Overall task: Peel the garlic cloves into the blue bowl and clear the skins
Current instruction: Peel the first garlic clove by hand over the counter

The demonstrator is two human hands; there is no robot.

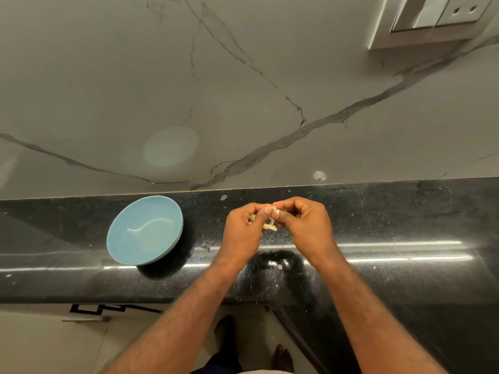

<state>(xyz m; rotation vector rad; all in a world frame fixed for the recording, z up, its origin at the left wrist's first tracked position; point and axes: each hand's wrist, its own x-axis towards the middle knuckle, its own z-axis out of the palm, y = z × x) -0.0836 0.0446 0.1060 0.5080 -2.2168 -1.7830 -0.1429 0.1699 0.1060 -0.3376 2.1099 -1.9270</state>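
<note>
Garlic clove [271, 217] was pinched between left hand [241, 232] and right hand [305, 222], held over black counter [405, 211]; skin hung loose. Blue bowl [145, 230] sat left, apart.

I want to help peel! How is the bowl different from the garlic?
The bowl is blue and big; the garlic is pale and small. The bowl sits on the counter; the garlic is pinched by the left hand and right hand. Both are over the counter.
</note>
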